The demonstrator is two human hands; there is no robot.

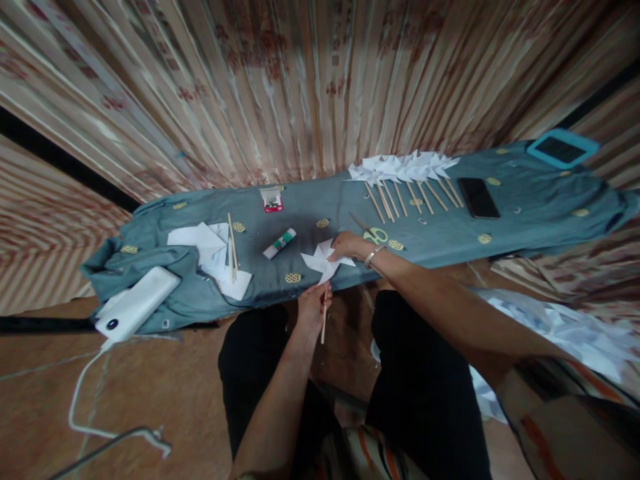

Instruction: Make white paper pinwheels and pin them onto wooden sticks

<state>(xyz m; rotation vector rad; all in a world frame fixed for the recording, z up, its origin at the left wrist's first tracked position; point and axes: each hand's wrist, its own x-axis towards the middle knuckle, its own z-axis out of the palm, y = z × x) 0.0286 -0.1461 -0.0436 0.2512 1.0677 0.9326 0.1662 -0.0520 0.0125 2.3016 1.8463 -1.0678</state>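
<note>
left hand [314,308]: fingers closed round a wooden stick [323,327], nearer than the glue stick [280,244]
paper pinwheel [324,263]: right of the glue stick
right hand [350,245]: fingertips pinched on the pinwheel
green-handled scissors [375,235]: farther right of the glue stick
red-and-white box [273,208]: beyond the glue stick
pinwheel row [403,168]: beyond, rightward of the glue stick

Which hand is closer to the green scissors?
Right. The right hand is just left of the scissors, with its fingers at the white paper pinwheel. The left hand is farther away, nearer the person's lap, holding a stick.
</note>
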